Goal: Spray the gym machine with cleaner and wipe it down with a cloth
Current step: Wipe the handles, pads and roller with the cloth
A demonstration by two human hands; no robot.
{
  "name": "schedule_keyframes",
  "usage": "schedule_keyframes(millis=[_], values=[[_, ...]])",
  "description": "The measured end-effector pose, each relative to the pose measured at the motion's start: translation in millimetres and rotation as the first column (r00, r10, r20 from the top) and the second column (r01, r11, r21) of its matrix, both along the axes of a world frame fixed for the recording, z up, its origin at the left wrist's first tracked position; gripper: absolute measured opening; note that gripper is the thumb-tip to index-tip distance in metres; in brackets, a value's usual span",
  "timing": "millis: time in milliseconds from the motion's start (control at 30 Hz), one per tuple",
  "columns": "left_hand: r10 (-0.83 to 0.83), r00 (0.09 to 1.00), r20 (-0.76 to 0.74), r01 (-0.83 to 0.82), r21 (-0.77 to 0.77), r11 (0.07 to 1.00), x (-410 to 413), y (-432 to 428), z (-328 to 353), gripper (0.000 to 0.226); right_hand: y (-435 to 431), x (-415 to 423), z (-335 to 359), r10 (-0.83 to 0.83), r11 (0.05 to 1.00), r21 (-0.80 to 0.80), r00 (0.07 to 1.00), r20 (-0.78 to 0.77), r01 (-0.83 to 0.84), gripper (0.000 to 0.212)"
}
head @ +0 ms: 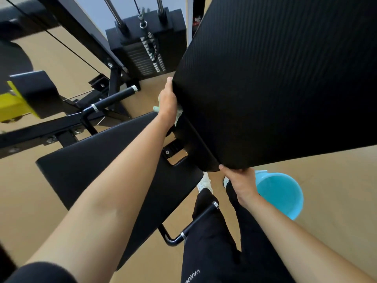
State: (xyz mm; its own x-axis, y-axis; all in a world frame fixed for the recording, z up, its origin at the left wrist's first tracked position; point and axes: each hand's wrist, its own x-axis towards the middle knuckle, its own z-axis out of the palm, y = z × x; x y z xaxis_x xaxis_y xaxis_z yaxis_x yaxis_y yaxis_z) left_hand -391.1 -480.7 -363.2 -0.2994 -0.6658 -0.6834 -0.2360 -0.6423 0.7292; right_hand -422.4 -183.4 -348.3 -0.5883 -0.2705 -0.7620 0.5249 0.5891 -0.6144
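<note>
- The back pad point(275, 78) of the gym machine is being wiped along its left edge, where the pale green cloth point(179, 116) is held by the left hand point(168, 99); the grip is wrapped round that edge with the cloth trapped under the palm, so that side and rear can be covered together
- The pad's lower corner is clasped by the right hand point(240, 184), thumb on the front and fingers tucked beneath; this grip is judged to be a brace against the wiping push
- A blue container point(283, 195) is seen on the floor just behind the right hand, within easy reach; whether it holds the cleaner cannot be told
- The seat pad point(98, 166) below is touched by neither hand and is judged not yet wiped
</note>
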Motion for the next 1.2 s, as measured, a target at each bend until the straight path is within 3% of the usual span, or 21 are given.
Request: schedule_keyframes(millis=[200, 400, 633, 733, 800, 833, 967, 1067, 1200], values=[[-0.013, 0.995, -0.102, 0.001, -0.121, 0.993, 5.6, 11.6, 23.0, 0.032, 10.4, -14.7, 37.9, -0.003, 0.996, -0.087, 0.999, -0.032, 0.000, 0.035], [-0.034, 0.996, -0.081, 0.005, -0.332, 0.943, -13.4, 18.6, 90.3, 0.029, 14.7, -31.2, 64.2, -0.037, 0.988, -0.151, 0.997, -0.062, 0.027, 0.023], [-0.206, 0.973, -0.103, 0.108, -0.588, 0.802, -37.6, 41.1, 146.2, 0.055, 15.3, -38.9, 90.1, -0.055, 0.970, -0.241, 0.992, -0.112, 0.026, 0.021], [-0.180, 0.977, -0.114, 0.095, -0.522, 0.848, -43.0, 35.2, 151.8, 0.070, 16.8, -43.4, 93.2, -0.051, 0.967, -0.252, 0.993, -0.108, 0.023, 0.025], [-0.077, 0.992, -0.103, 0.027, -0.420, 0.907, -44.4, 26.2, 150.1, 0.037, 16.8, -44.8, 91.8, -0.055, 0.970, -0.243, 0.993, -0.106, 0.028, 0.026], [-0.053, 0.995, -0.080, 0.013, -0.440, 0.898, -43.9, 21.6, 145.8, 0.023, 16.2, -44.6, 90.9, -0.061, 0.971, -0.237, 0.993, -0.106, 0.034, 0.027], [-0.141, 0.989, 0.049, 0.145, -0.523, 0.840, -50.1, 14.4, 137.9, 0.027, 15.9, -43.4, 87.2, -0.080, 0.973, -0.226, 0.991, -0.109, 0.053, 0.036], [-0.211, 0.969, 0.130, 0.248, -0.524, 0.815, -56.0, 15.5, 135.4, 0.043, 16.6, -43.9, 86.7, -0.070, 0.970, -0.238, 0.994, -0.082, 0.049, 0.043], [-0.269, 0.961, 0.062, 0.263, -0.506, 0.821, -59.4, 23.6, 153.5, 0.044, 17.8, -45.2, 88.1, -0.063, 0.971, -0.235, 0.995, -0.071, 0.045, 0.039]])
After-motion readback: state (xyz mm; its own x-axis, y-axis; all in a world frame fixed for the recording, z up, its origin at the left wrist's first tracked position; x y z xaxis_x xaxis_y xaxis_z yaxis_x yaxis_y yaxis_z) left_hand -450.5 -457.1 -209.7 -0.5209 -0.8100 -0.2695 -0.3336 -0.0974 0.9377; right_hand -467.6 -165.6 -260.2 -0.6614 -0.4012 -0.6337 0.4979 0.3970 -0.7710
